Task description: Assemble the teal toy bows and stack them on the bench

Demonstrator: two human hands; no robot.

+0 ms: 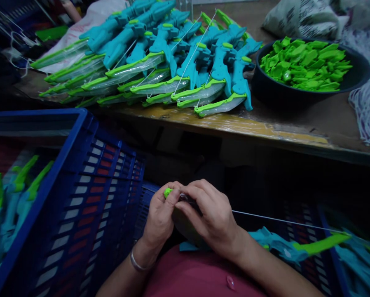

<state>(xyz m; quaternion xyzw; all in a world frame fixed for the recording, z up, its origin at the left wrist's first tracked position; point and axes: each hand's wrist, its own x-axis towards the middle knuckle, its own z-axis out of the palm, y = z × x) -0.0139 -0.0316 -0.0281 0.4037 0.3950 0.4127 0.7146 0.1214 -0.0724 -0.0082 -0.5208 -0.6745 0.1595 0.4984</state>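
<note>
Across my lap lies a teal and green toy bow (276,243), its middle partly hidden behind my right hand and forearm. My left hand (160,212) is closed around one end of it, and a bright green tip shows between thumb and fingers. Close against that end, my right hand (211,210) pinches the white string (280,218) between thumb and fingertips. From behind my right hand the string stretches to the bow's other green limb at the right. The fine detail at my fingertips is too small and dark to make out.
On the table (203,121) ahead lies a pile of toy bows (163,53). A dark bowl (308,93) holds green plastic pieces (307,66), beside a bundle of white strings (366,95). A blue crate (89,165) with bows stands left; more bows (358,260) lie at lower right.
</note>
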